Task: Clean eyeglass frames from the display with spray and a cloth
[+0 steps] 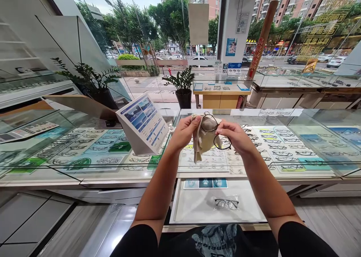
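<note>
Above the glass display counter, my left hand (184, 133) pinches a beige cloth (203, 142), which hangs down in folds. The cloth lies behind one lens of a pair of dark round-framed glasses (222, 142). My right hand (234, 135) grips the glasses near their middle, with the other lens hanging lower, in front of the counter. Both hands are close together at chest height, one on each side of the glasses.
An open white drawer (194, 208) below holds glasses in a clear bag (226, 203) and a photo strip (205, 183). A desk calendar (143, 123) stands on the glass counter (158, 176), left of my hands. Rows of eyeglasses lie under the glass. Potted plants stand beyond.
</note>
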The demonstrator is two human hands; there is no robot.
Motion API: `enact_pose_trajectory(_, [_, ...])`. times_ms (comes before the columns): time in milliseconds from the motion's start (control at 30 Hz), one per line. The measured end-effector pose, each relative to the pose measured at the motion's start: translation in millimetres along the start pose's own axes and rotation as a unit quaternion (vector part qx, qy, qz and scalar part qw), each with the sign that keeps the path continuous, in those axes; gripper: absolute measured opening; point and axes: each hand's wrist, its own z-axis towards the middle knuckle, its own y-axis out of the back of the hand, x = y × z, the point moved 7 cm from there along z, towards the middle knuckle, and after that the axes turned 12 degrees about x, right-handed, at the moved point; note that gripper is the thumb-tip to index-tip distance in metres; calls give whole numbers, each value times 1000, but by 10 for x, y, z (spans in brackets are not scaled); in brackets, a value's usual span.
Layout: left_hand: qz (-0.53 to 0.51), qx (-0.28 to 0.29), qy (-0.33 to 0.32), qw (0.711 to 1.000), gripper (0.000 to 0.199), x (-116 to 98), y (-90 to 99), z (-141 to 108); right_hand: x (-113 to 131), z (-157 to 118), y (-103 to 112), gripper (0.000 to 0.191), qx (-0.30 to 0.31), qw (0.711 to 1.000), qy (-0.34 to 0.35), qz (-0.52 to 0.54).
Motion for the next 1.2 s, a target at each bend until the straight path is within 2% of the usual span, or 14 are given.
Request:
enact_pose_trajectory(67, [6, -8, 12, 1000, 63, -17, 99, -22, 54, -19, 52, 23, -3, 1000, 18, -4])
enact_pose_trajectory(133, [10, -34, -6, 999, 56, -43, 194, -37, 86, -43, 113, 20, -17, 1000, 22, 12])
enact_pose_trajectory(233, [33, -104, -94, 990, 38, -158, 311, -87, 100, -72, 184, 18, -35, 999, 10, 37])
enact_pose_trajectory(300, [49, -125, -140, 981, 31, -228, 316, -129, 98, -81, 214, 18, -40, 998, 2, 44])
enact_pose_trajectory(400, [97, -108, -155, 977, 30, -297, 228, -163, 85, -83, 238, 20, -44, 998, -3, 54])
enact_pose_trajectory(500, [187, -75, -149, 968, 32, -341, 113, -161, 83, -78, 214, 22, -32, 998, -5, 46])
enact_pose_trajectory(600, [280, -35, -175, 943, 72, -386, 4, -137, 89, -70, 141, 23, 4, 999, -10, 32])
enact_pose_trajectory(667, [317, -4, -189, 929, 81, -385, -53, -115, 89, -68, 92, 23, 28, 999, -16, 35])
enact_pose_trajectory(767, [337, 26, -193, 921, 74, -349, -98, -89, 85, -73, 48, 25, 50, 998, -27, 30])
enact_pose_trajectory(1200, [332, 31, -203, 921, 67, -383, -135, -116, 90, -77, 39, 25, 59, 997, -33, 31])
